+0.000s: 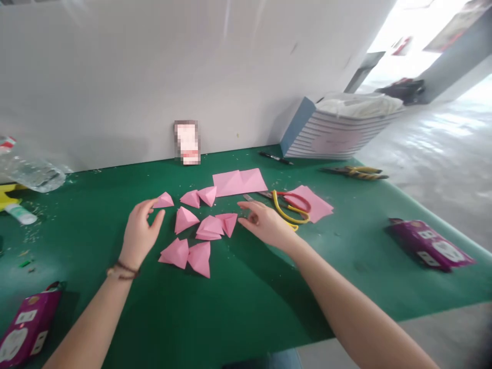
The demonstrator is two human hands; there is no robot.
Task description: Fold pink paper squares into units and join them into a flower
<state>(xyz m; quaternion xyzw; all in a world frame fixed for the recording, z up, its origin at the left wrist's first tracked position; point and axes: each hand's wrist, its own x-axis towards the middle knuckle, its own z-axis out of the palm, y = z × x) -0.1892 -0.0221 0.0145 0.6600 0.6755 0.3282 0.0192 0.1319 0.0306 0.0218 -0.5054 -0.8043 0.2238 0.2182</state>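
Several folded pink paper triangles [207, 228] lie in a loose cluster on the green table [246, 297]. My left hand [140, 233] is at the cluster's left side, its fingertips pinching one pink triangle [164, 201]. My right hand [265, 221] rests at the cluster's right side with fingers spread, holding nothing, its fingertips close to a triangle [228, 223]. A flat pink sheet [239, 182] lies behind the cluster. More pink paper [313, 205] sits to the right under scissors [290, 205] with red and yellow handles.
A striped box [330, 136] stands at the back right, a black pen [275, 158] and yellow pliers [357, 172] beside it. Purple packets lie at the right [428, 243] and lower left [26, 325]. A plastic bottle [28, 171] and a white tube [21, 213] sit far left.
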